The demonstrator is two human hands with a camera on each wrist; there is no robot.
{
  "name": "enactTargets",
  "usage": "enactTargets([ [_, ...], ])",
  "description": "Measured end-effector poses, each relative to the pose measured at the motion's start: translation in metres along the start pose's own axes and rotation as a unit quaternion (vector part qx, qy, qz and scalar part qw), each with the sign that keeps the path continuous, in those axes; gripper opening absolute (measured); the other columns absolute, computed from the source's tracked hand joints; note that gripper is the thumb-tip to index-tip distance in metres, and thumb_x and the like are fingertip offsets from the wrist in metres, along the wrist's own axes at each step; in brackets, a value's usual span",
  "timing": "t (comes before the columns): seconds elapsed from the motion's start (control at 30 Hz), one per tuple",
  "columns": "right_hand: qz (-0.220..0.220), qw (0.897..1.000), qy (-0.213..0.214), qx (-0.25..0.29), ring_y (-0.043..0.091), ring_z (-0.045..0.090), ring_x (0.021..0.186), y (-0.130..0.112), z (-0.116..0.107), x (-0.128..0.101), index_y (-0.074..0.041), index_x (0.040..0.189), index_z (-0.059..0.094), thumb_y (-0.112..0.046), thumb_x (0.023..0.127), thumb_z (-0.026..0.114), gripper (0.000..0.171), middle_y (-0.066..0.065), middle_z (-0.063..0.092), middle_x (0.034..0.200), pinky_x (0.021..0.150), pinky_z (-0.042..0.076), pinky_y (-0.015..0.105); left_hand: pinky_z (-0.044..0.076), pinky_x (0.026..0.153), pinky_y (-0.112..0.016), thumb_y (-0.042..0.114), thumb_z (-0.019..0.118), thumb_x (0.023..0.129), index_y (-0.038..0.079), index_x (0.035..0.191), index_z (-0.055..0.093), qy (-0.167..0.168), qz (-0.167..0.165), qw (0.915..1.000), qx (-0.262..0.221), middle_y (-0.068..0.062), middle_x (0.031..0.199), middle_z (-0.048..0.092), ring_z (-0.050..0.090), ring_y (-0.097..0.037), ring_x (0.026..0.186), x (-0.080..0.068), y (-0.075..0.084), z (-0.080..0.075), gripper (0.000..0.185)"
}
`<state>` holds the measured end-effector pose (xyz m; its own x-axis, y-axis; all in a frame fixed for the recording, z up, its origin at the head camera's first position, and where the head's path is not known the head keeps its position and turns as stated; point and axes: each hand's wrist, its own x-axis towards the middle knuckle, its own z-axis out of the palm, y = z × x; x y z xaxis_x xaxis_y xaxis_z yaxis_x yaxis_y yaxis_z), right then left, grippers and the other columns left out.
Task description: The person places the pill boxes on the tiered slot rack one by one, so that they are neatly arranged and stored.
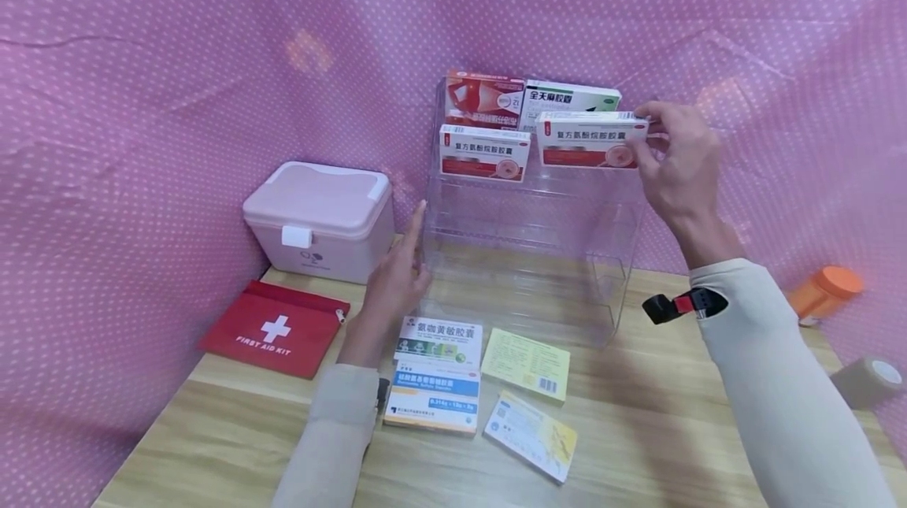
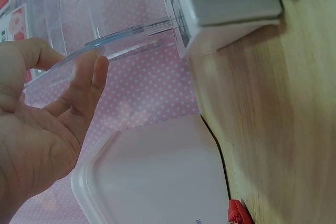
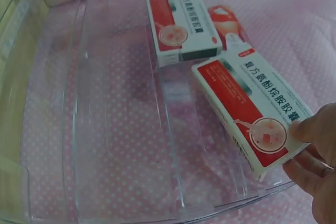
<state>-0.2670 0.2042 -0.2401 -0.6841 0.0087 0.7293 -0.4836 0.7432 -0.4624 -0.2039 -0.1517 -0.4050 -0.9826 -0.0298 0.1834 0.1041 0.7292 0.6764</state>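
Note:
My right hand (image 1: 680, 157) pinches the right end of a red and white medicine box (image 1: 591, 142), thumb on its front and fingers behind. The box is at the upper tier of a clear plastic display rack (image 1: 510, 256), tilted in the right wrist view. To its left stands a matching red and white box (image 1: 485, 155). Behind them are a red box (image 1: 482, 98) and a white and green box (image 1: 572, 102), partly hidden. At the rack's left side is my left hand (image 1: 397, 272), index finger extended; in the left wrist view its fingertips (image 2: 92, 59) touch the clear side panel.
Several medicine boxes (image 1: 434, 398) lie on the wooden table before the rack. A pale lidded case (image 1: 319, 216) and a red first aid pouch (image 1: 279, 327) are at left. An orange-capped bottle (image 1: 836, 287) and a grey-brown bottle (image 1: 868, 382) are at right. Pink dotted cloth hangs behind.

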Motion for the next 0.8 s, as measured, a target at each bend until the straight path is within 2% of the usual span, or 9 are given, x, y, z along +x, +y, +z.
enactTargets([
  [0.07,0.003,1.000,-0.004,-0.003,0.039,0.076,0.114,0.003,0.001,0.002,0.003,0.125,0.073,0.002,0.096,0.073,0.029,0.024,0.073,0.126,0.092,0.060,0.015,0.061,0.092,-0.052,0.004,0.070,0.097,0.069,0.159,-0.014,0.001,-0.001,1.0000,0.000,-0.011,0.155,0.057,0.064,-0.030,0.110,0.000,0.000,0.001,0.123],
  [0.2,0.014,0.999,-0.036,-0.007,0.038,0.075,0.116,0.007,0.002,0.007,0.003,0.127,0.072,0.000,0.097,0.073,0.030,0.024,0.074,0.128,0.097,0.060,0.020,0.061,0.093,-0.053,0.004,0.071,0.097,0.070,0.158,-0.014,0.006,-0.005,1.0000,-0.002,-0.010,0.159,0.056,0.064,-0.031,0.113,-0.001,0.000,0.002,0.123],
  [0.33,0.048,0.996,-0.068,-0.018,0.042,0.073,0.117,0.008,0.004,0.004,0.002,0.129,0.073,-0.001,0.096,0.075,0.033,0.027,0.073,0.128,0.105,0.060,0.040,0.061,0.094,-0.053,0.004,0.071,0.097,0.070,0.158,-0.014,0.006,-0.008,0.9999,-0.003,-0.009,0.162,0.054,0.065,-0.032,0.117,-0.002,0.001,0.004,0.123],
  [0.47,0.063,0.995,-0.072,-0.042,0.045,0.065,0.118,0.007,0.010,-0.001,0.001,0.128,0.074,-0.003,0.094,0.076,0.034,0.029,0.066,0.126,0.106,0.052,0.055,0.060,0.085,-0.049,0.004,0.069,0.097,0.066,0.161,-0.013,0.008,0.004,1.0000,0.003,-0.010,0.152,0.060,0.065,-0.030,0.105,-0.003,0.001,0.005,0.121],
  [0.57,0.071,0.993,-0.072,-0.054,0.044,0.063,0.117,0.006,0.017,-0.006,0.000,0.128,0.074,-0.002,0.095,0.074,0.034,0.027,0.060,0.128,0.103,0.052,0.056,0.058,0.083,-0.049,0.004,0.069,0.097,0.063,0.164,-0.011,0.011,0.014,0.9998,0.007,-0.011,0.146,0.062,0.063,-0.030,0.101,-0.003,0.001,0.004,0.119],
  [0.67,0.073,0.993,-0.069,-0.058,0.044,0.064,0.117,0.005,0.024,-0.010,0.002,0.128,0.073,0.002,0.096,0.068,0.033,0.027,0.058,0.131,0.102,0.057,0.055,0.059,0.091,-0.053,0.004,0.069,0.097,0.063,0.164,-0.011,0.011,0.013,0.9998,0.009,-0.011,0.153,0.059,0.063,-0.031,0.108,-0.003,0.002,0.003,0.120],
  [0.8,0.087,0.991,-0.078,-0.069,0.043,0.062,0.121,0.003,0.031,-0.015,0.003,0.133,0.071,0.003,0.099,0.061,0.036,0.024,0.054,0.134,0.101,0.056,0.053,0.059,0.099,-0.057,0.004,0.070,0.098,0.066,0.161,-0.012,0.007,0.003,1.0000,0.004,-0.010,0.159,0.055,0.063,-0.032,0.115,-0.002,0.002,0.004,0.121],
])
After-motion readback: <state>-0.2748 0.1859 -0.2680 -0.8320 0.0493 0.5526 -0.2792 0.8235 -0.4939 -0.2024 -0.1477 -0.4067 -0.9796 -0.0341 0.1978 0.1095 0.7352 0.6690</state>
